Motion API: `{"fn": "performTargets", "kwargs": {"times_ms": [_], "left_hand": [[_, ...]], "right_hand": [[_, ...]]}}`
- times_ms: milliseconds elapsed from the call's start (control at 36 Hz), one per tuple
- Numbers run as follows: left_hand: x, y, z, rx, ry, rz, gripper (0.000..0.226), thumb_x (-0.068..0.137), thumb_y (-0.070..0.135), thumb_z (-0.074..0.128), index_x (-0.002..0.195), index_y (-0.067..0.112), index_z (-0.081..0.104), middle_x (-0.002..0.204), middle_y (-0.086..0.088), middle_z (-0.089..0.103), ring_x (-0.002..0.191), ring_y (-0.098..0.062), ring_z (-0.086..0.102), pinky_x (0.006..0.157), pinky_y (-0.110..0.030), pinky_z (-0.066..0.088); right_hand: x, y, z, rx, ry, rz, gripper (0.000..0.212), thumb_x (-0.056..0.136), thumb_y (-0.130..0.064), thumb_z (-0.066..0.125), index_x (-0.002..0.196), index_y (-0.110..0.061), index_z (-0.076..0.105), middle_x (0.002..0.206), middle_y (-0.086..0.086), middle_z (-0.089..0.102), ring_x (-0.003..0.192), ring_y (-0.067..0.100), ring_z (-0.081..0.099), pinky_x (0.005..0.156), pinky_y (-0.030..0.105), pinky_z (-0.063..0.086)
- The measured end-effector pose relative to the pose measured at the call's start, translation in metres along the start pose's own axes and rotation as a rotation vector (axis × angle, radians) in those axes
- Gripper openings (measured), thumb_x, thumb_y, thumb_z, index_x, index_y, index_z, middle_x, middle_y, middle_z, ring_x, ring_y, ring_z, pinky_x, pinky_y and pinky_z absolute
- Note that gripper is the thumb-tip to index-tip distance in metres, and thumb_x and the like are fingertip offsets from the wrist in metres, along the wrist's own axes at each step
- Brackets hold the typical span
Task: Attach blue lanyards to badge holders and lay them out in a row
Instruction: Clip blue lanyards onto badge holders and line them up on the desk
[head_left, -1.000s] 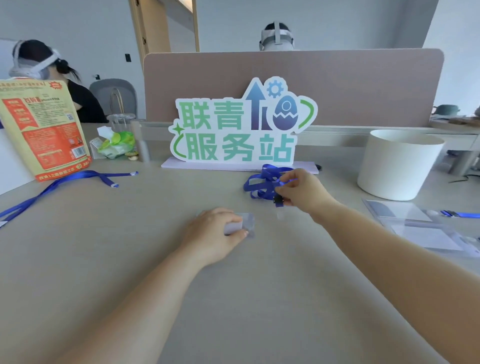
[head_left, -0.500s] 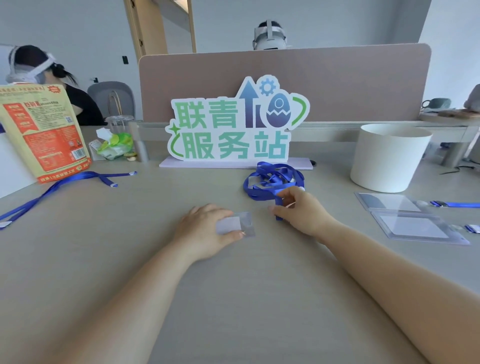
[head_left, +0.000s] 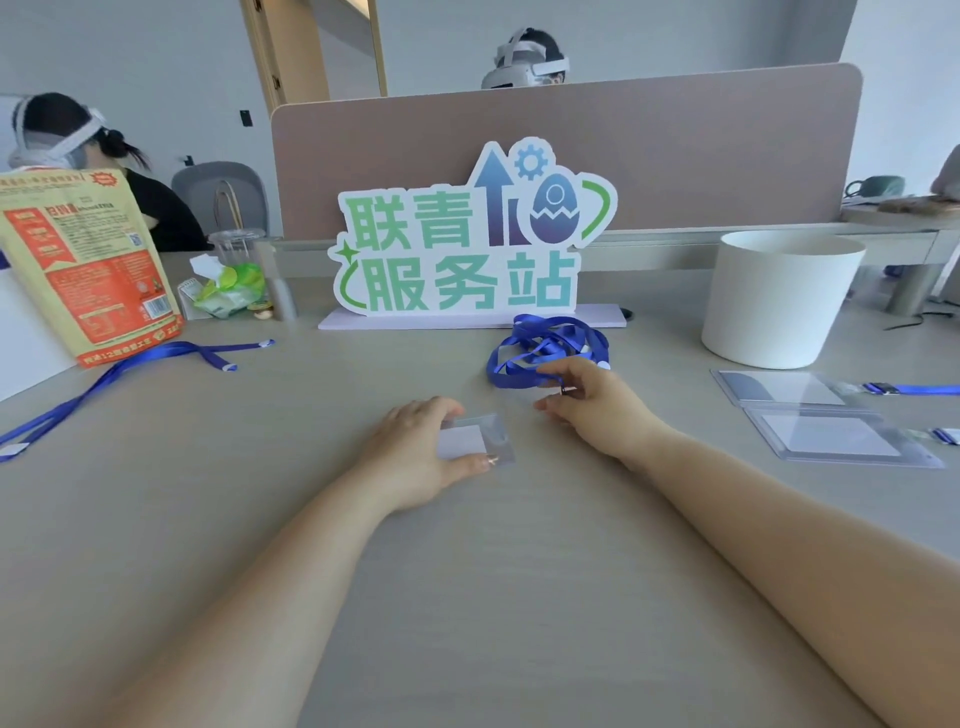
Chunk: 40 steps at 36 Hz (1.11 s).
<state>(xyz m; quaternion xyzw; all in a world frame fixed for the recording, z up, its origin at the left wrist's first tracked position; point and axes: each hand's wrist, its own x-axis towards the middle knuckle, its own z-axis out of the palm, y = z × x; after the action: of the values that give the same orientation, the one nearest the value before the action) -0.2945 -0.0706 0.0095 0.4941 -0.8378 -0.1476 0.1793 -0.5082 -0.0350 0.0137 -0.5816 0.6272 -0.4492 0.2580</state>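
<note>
Looking down at the pale grey table (head_left: 467, 597), we saw the left hand (head_left: 415, 452) holding a small clear badge holder (head_left: 480, 439) flat on the surface, thumb on its near edge and fingers curled over the far edge. Just to its right, the right hand (head_left: 597, 410) pinched the dark clip end of a bunched blue lanyard (head_left: 545, 348) between thumb and forefinger, other fingers loosely bent. The clip sat near the holder, not touching it. The rest of the lanyard lay coiled in front of a green-and-blue cutout sign (head_left: 467, 249) standing against a taupe desk divider (head_left: 597, 145). At right sat a white tub (head_left: 779, 296) and two finished holders (head_left: 826, 434) side by side, blue straps trailing off frame. At left a second lanyard (head_left: 130, 361) stretched flat beside an orange pouch (head_left: 88, 270). Two headset-wearing people sat beyond, by grey walls and a wooden door frame.
</note>
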Motion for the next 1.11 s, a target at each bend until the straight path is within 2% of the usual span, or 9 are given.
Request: {"fn": "performTargets", "kwargs": {"times_ms": [83, 278, 389, 444, 528, 611, 694, 889, 1111], "left_hand": [[0.000, 0.000, 0.000, 0.015, -0.008, 0.003, 0.066, 0.076, 0.054, 0.069, 0.131, 0.024, 0.045, 0.129, 0.003, 0.049, 0.122, -0.018, 0.039, 0.101, -0.028, 0.033], [-0.002, 0.002, 0.001, 0.105, -0.073, 0.026, 0.087, 0.076, 0.066, 0.058, 0.146, 0.023, 0.028, 0.149, 0.006, 0.033, 0.136, -0.019, 0.026, 0.111, -0.029, 0.024], [-0.002, 0.004, 0.000, 0.067, -0.113, 0.062, 0.087, 0.080, 0.063, 0.058, 0.149, 0.028, 0.019, 0.154, 0.008, 0.025, 0.142, -0.014, 0.021, 0.115, -0.028, 0.019], [-0.001, 0.003, 0.000, 0.042, -0.110, 0.066, 0.084, 0.081, 0.060, 0.059, 0.149, 0.028, 0.021, 0.154, 0.008, 0.027, 0.141, -0.014, 0.023, 0.115, -0.028, 0.020], [0.002, 0.001, 0.002, 0.000, -0.068, 0.059, 0.079, 0.081, 0.054, 0.063, 0.146, 0.024, 0.031, 0.148, 0.007, 0.038, 0.136, -0.015, 0.031, 0.112, -0.030, 0.026], [0.004, 0.001, 0.003, -0.041, -0.052, 0.057, 0.074, 0.078, 0.052, 0.068, 0.140, 0.023, 0.039, 0.140, 0.006, 0.045, 0.129, -0.014, 0.037, 0.108, -0.030, 0.031], [0.005, 0.003, 0.003, -0.069, -0.052, 0.050, 0.076, 0.074, 0.051, 0.072, 0.138, 0.021, 0.042, 0.138, 0.003, 0.046, 0.129, -0.016, 0.038, 0.109, -0.032, 0.032], [0.004, 0.004, -0.001, -0.159, -0.091, 0.007, 0.079, 0.067, 0.045, 0.081, 0.135, 0.025, 0.046, 0.130, 0.003, 0.046, 0.127, -0.016, 0.040, 0.109, -0.034, 0.034], [0.000, 0.006, -0.003, -0.163, -0.070, 0.005, 0.088, 0.060, 0.047, 0.084, 0.136, 0.027, 0.045, 0.131, 0.003, 0.043, 0.128, -0.014, 0.036, 0.108, -0.033, 0.034]], "right_hand": [[-0.002, -0.002, 0.002, 0.040, -0.023, -0.018, 0.032, 0.091, -0.002, 0.051, 0.119, -0.018, 0.055, 0.113, -0.001, 0.059, 0.092, 0.009, 0.065, 0.087, 0.025, 0.051], [-0.002, 0.001, 0.005, -0.162, -0.040, -0.070, 0.032, 0.090, -0.005, 0.056, 0.121, -0.015, 0.055, 0.111, -0.006, 0.057, 0.107, 0.012, 0.058, 0.081, 0.011, 0.036], [0.000, 0.002, 0.007, -0.237, -0.022, -0.113, 0.024, 0.095, -0.015, 0.050, 0.118, -0.015, 0.055, 0.101, 0.008, 0.064, 0.090, 0.021, 0.059, 0.081, 0.021, 0.041], [0.000, 0.001, 0.010, -0.233, -0.040, -0.122, 0.025, 0.096, -0.013, 0.048, 0.120, -0.015, 0.054, 0.096, 0.009, 0.065, 0.090, 0.023, 0.059, 0.084, 0.025, 0.044], [-0.001, 0.001, 0.012, -0.263, -0.042, -0.146, 0.028, 0.094, -0.008, 0.049, 0.121, -0.015, 0.054, 0.084, -0.003, 0.057, 0.084, 0.018, 0.054, 0.073, 0.015, 0.037], [-0.003, -0.001, 0.012, -0.306, -0.067, -0.151, 0.035, 0.089, -0.002, 0.053, 0.122, -0.014, 0.054, 0.101, -0.001, 0.058, 0.098, 0.018, 0.057, 0.080, 0.011, 0.036], [-0.004, -0.002, 0.012, -0.317, -0.071, -0.140, 0.035, 0.088, -0.002, 0.055, 0.121, -0.013, 0.055, 0.115, 0.000, 0.060, 0.107, 0.016, 0.057, 0.091, 0.019, 0.042], [-0.005, -0.001, 0.012, -0.427, -0.046, -0.177, 0.021, 0.088, -0.015, 0.060, 0.109, -0.018, 0.065, 0.104, -0.004, 0.058, 0.093, 0.015, 0.054, 0.089, 0.029, 0.046], [0.000, 0.003, 0.008, -0.334, -0.050, -0.069, 0.033, 0.084, -0.019, 0.067, 0.116, -0.016, 0.059, 0.108, -0.005, 0.062, 0.090, 0.011, 0.058, 0.085, 0.021, 0.044]]}}
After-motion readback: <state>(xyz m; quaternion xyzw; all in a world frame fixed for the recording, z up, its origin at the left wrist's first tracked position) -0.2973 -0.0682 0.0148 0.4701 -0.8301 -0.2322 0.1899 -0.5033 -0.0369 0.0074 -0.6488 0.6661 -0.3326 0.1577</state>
